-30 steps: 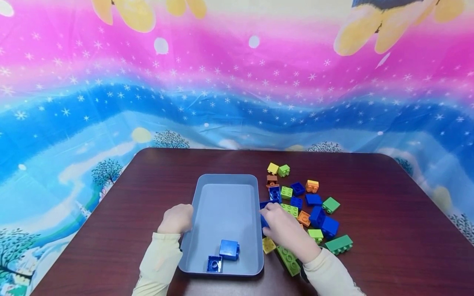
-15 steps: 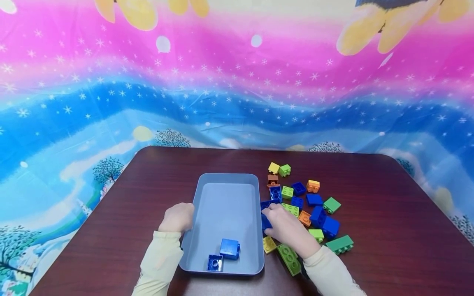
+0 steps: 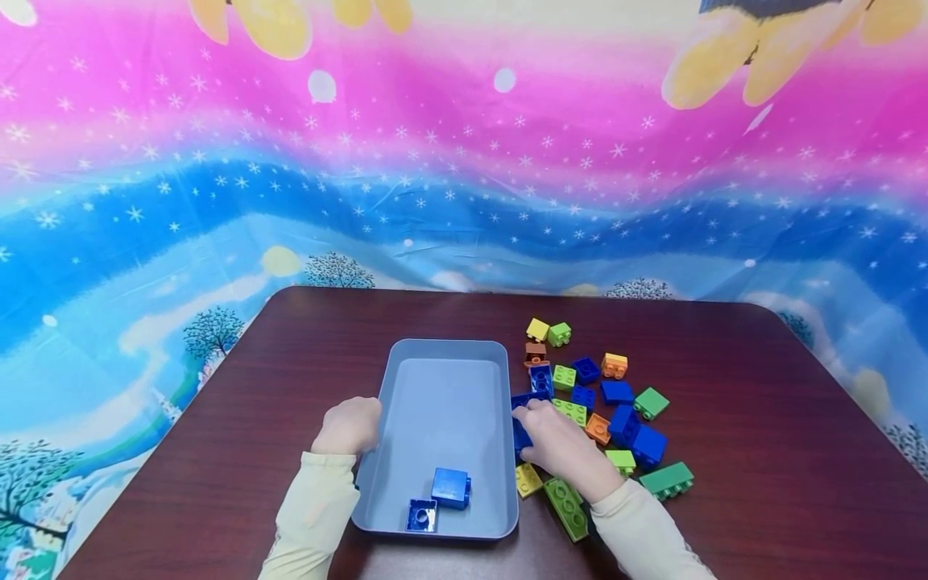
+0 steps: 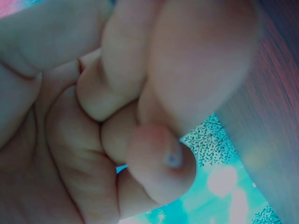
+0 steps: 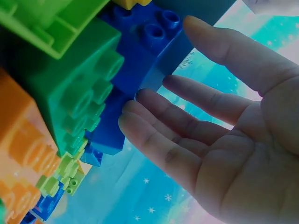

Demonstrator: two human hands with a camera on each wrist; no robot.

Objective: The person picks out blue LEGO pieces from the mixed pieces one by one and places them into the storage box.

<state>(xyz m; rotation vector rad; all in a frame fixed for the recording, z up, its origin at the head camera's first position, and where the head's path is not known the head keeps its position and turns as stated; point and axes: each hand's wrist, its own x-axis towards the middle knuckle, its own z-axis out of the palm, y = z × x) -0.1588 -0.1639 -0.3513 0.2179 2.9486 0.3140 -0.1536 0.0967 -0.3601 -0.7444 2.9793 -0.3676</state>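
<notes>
"What's nearest?"
"Two blue bricks (image 3: 450, 489) in the near end of the tray (image 3: 435, 419), and a yellow brick (image 3: 528, 480) just outside it."
"And the hands?"
"The left hand (image 3: 348, 425) is at the tray's left wall, fingers bent inward; whether they pinch the rim I can't tell. The right hand (image 3: 558, 439) is at the blue pieces (image 3: 520, 443) beside the right wall, fingers fairly straight, clasping nothing."
"Farther off?"
"More bricks crowd the table (image 3: 326, 338), then comes a patterned cloth (image 3: 464, 193)."
"What could go wrong?"
"A blue piece lifted there might catch the wall and shove the tray, if the left hand isn't steadying it. With neighbours so close, a wide grasp could drag the lime brick (image 3: 570, 412) along."
"Do the views agree?"
"They differ. From the head, the right hand's back hides most of its fingers; its wrist view shows them spread, tips close against blue. The left wrist view bares the bent fingers. Only the head view shows what lies inside the tray."
</notes>
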